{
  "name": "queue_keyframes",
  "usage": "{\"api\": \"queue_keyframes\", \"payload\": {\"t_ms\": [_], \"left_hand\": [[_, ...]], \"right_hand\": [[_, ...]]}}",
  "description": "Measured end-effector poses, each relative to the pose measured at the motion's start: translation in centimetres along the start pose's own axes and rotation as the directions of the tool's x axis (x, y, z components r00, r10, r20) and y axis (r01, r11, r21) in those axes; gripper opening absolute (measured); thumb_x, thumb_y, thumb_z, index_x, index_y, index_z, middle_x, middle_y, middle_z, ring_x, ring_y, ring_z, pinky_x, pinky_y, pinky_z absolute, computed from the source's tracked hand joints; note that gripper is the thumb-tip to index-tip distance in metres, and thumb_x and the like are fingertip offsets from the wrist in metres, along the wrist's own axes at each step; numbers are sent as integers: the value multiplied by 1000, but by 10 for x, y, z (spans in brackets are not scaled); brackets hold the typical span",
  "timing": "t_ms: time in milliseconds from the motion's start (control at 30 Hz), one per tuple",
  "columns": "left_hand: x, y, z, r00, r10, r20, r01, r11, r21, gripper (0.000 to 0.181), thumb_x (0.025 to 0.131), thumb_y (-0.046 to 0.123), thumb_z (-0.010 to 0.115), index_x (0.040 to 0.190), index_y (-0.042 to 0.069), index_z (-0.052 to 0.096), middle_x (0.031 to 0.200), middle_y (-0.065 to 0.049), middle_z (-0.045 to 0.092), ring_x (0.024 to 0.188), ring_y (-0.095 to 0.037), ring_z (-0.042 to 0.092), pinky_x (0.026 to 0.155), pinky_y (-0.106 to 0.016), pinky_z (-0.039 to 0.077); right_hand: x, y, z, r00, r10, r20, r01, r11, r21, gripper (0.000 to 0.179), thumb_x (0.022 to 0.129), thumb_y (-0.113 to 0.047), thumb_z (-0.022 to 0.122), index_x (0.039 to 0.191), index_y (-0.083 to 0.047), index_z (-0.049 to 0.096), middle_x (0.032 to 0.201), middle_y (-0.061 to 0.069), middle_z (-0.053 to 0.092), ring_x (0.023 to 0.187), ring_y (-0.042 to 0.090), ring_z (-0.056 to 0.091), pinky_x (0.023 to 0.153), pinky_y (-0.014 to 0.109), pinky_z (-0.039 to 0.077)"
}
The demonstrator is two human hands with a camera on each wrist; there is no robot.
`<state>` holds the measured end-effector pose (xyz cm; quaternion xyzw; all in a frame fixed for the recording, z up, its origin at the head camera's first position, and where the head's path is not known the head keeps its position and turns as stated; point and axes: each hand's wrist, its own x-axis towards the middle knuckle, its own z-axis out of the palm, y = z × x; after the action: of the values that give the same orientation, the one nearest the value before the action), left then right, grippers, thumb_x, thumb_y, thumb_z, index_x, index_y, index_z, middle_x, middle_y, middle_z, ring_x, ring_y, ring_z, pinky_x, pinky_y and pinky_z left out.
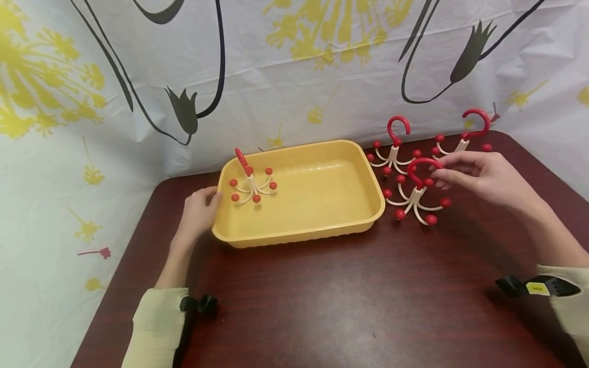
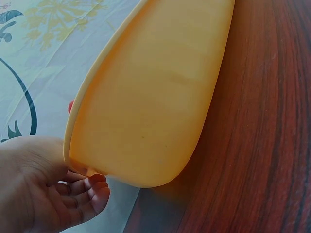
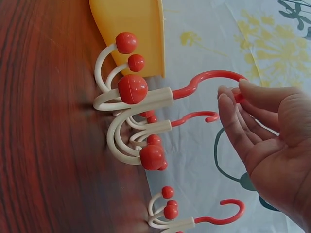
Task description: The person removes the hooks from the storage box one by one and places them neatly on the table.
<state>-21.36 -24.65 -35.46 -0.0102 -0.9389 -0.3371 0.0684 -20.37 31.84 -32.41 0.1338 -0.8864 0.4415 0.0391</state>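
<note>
My left hand [image 1: 197, 212] grips the left rim of a yellow plastic tub [image 1: 313, 204], thumb over the edge; in the left wrist view its fingers curl under the rim. Inside the tub, at its left end, stands a hanger hook [image 1: 251, 186] with a red hook top and cream arms tipped with red balls. With thumb and fingertips my right hand [image 1: 483, 176] pinches the red hook of a similar hanger [image 3: 146, 99], just right of the tub. The arms of this hanger are close over the tabletop, its hook pointing up.
Behind the pinched hanger stand two more such hangers, one near the tub's back right corner [image 1: 393, 153] and one farther right [image 1: 461, 145]. A dark red-brown wooden table [image 1: 322, 301] lies beneath everything. A white patterned sheet [image 1: 285, 76] hangs along the table's back and left edges.
</note>
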Motion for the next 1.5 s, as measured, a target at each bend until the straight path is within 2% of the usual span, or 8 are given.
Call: {"api": "queue_keyframes", "payload": {"t_ms": [233,533,767,933,1267,1400,1500], "left_hand": [[-1,-2,2,1000,1,6,-1,1000,1,41,105,17,51,135,-10,57,124,-27,64,113,-37,60,96,-51,49],[1,0,1,1000,10,5,-10,1000,-5,41,106,17,51,136,-10,57,126,-28,63,113,-37,60,97,-51,49],[3,3,-1,1000,3,5,-3,1000,-8,41,106,17,50,136,-10,57,125,-27,64,111,-36,61,96,-50,50],[3,1,-1,1000,5,2,-5,1000,-8,41,105,18,51,136,-9,57,125,-27,64,112,-37,61,97,-50,49],[1,-2,-1,1000,0,2,0,1000,-7,41,105,18,51,136,-9,57,126,-27,63,115,-37,59,99,-51,48],[1,-3,-1,1000,-5,3,5,1000,-9,42,105,18,51,136,-9,57,125,-27,64,113,-37,60,97,-51,49],[1,-3,-1,1000,-2,0,2,1000,-8,41,105,18,51,136,-9,57,125,-27,64,112,-37,61,96,-51,50]], "right_hand": [[-2,2,-3,1000,-20,10,20,999,-25,26,92,-6,74,118,-5,69,84,5,75,72,12,71,68,13,50],[-4,-1,-10,998,-46,-45,43,997,-57,22,94,-9,72,116,-6,70,80,7,73,68,11,68,69,10,48],[-5,-6,-18,996,-54,-66,52,998,-24,23,95,-10,71,117,-4,68,83,2,75,69,9,68,69,9,48],[-5,-14,-19,991,-89,-98,90,996,11,24,94,-8,71,118,-3,68,87,-1,76,70,8,69,68,10,50],[-3,-40,-2,962,-201,-183,212,976,40,20,92,0,71,112,2,70,94,-7,75,73,6,71,67,12,53],[-1,-52,7,955,-233,-184,245,969,45,21,91,2,71,112,2,71,93,-5,75,74,5,70,66,12,53],[1,-61,16,952,-252,-172,257,966,9,20,91,-2,73,111,-3,72,91,-4,74,73,5,69,66,11,52]]}}
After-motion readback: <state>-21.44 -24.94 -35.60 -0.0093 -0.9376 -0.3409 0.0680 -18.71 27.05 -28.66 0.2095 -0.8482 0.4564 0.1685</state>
